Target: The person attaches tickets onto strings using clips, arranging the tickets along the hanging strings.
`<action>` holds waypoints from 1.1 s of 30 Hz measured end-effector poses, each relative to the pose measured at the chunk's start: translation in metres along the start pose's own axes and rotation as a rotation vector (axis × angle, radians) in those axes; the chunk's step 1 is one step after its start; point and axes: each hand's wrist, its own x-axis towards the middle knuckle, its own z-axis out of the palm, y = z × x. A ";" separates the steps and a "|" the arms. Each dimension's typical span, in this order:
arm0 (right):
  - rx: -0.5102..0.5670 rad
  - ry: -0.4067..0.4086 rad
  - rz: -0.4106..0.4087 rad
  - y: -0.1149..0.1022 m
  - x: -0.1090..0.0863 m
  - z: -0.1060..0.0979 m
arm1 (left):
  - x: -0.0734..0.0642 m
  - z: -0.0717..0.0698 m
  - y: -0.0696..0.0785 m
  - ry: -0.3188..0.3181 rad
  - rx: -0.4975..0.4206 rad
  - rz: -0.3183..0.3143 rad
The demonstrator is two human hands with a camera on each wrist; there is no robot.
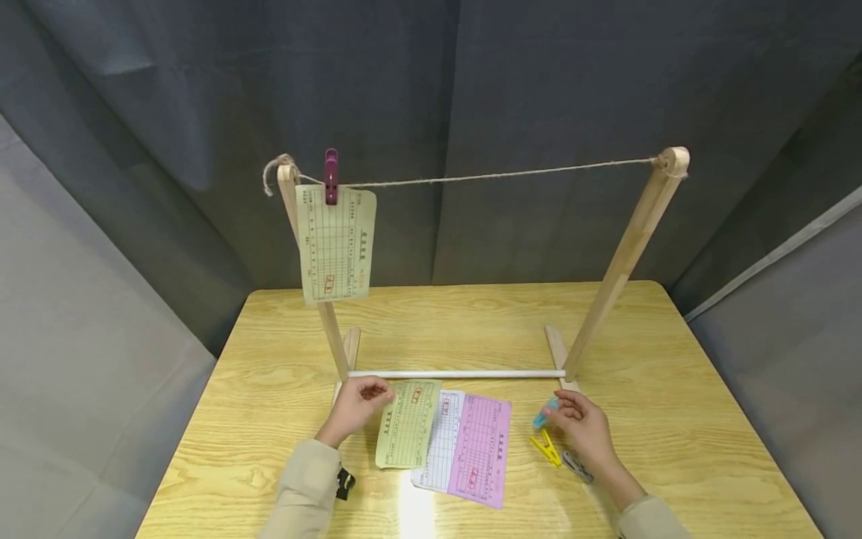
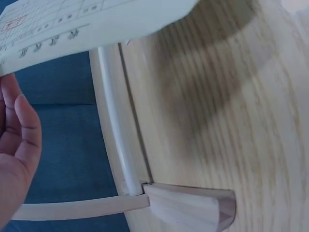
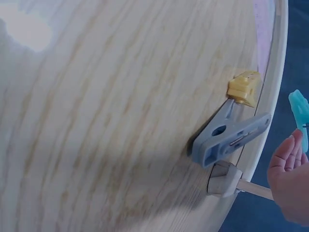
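My left hand (image 1: 361,404) pinches a pale green printed slip (image 1: 407,425) by its left edge. In the left wrist view the slip (image 2: 82,34) is raised over the table, in front of the fingertips. My right hand (image 1: 584,425) holds a light blue clothespin (image 1: 545,413) between thumb and fingers. The right wrist view shows the same clothespin (image 3: 300,113) lifted off the table. Under the green slip, partly covered, lies a white slip (image 1: 441,442), and a pink slip (image 1: 481,451) overlaps it. Beside my right hand lie a yellow clothespin (image 1: 546,449) and a grey clothespin (image 3: 224,137).
A wooden stand with a right post (image 1: 626,262) and a white crossbar (image 1: 458,373) carries a string (image 1: 498,175). A purple clothespin (image 1: 331,177) clips another pale green slip (image 1: 335,243) at its left end. A black object (image 1: 345,483) lies near my left sleeve.
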 end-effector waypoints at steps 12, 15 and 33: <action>0.074 -0.016 0.043 -0.013 -0.002 -0.003 | 0.003 -0.006 0.014 -0.008 0.025 0.082; 0.069 -0.020 0.039 -0.017 -0.004 -0.003 | -0.001 -0.008 0.027 -0.009 0.029 0.105; 0.047 -0.069 0.045 -0.039 -0.006 -0.005 | -0.004 -0.010 0.052 0.008 0.113 0.230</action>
